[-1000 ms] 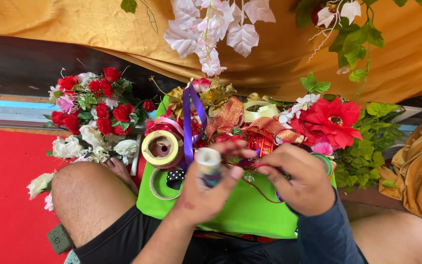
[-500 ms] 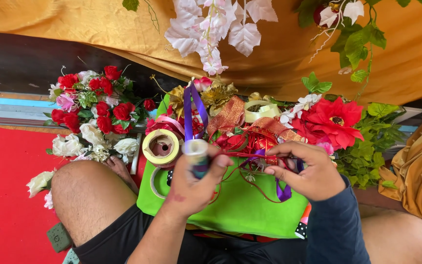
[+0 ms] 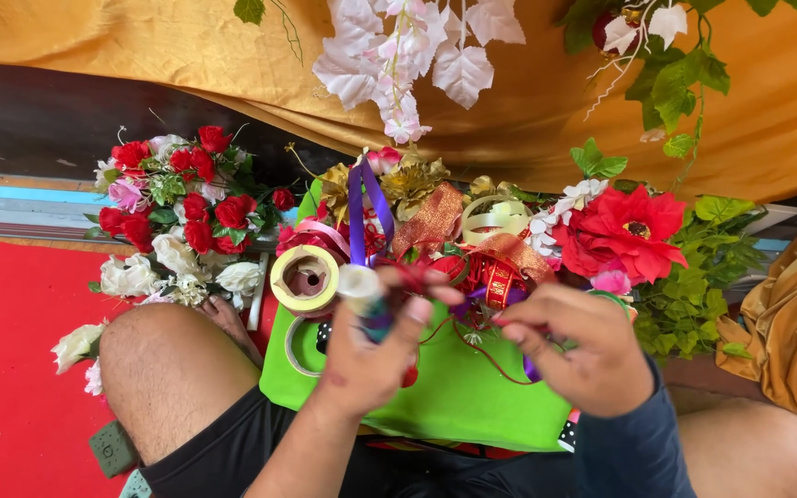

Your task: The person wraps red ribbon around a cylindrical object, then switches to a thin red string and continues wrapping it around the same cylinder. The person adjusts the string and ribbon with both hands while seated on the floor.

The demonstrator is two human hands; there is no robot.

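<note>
While the left hand [image 3: 366, 355] is wrapped around a small spool of purple ribbon [image 3: 362, 293], holding it upright over the green bag [image 3: 454, 392] on the lap, the right hand [image 3: 583, 346] pinches a thin red ribbon [image 3: 472, 346] between thumb and fingertips. Just beside the spool sits a yellow ribbon roll [image 3: 305, 279]. Red and white artificial flowers [image 3: 182, 217] lie to the left, and a big red bloom [image 3: 629, 231] to the right.

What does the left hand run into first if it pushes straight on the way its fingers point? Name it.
Most likely the tangle of red ribbon right beyond the fingertips of the left hand, which grips a small spool. The purple ribbon rises just past it; depth between the two is unclear.
</note>
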